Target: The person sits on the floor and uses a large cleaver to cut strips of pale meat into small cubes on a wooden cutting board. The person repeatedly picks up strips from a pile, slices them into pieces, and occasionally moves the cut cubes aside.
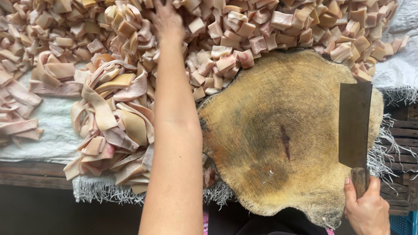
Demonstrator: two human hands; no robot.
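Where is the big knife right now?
The broad rectangular steel cleaver lies at the right edge of the round wooden chopping block, its handle held by the right hand.

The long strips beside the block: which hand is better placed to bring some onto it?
Probably the left hand: it is free, reaching over the strips. The right hand holds the cleaver.

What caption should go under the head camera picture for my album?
Left hand reaches into a heap of cut pale skin pieces while right hand holds a cleaver over the wooden chopping block.
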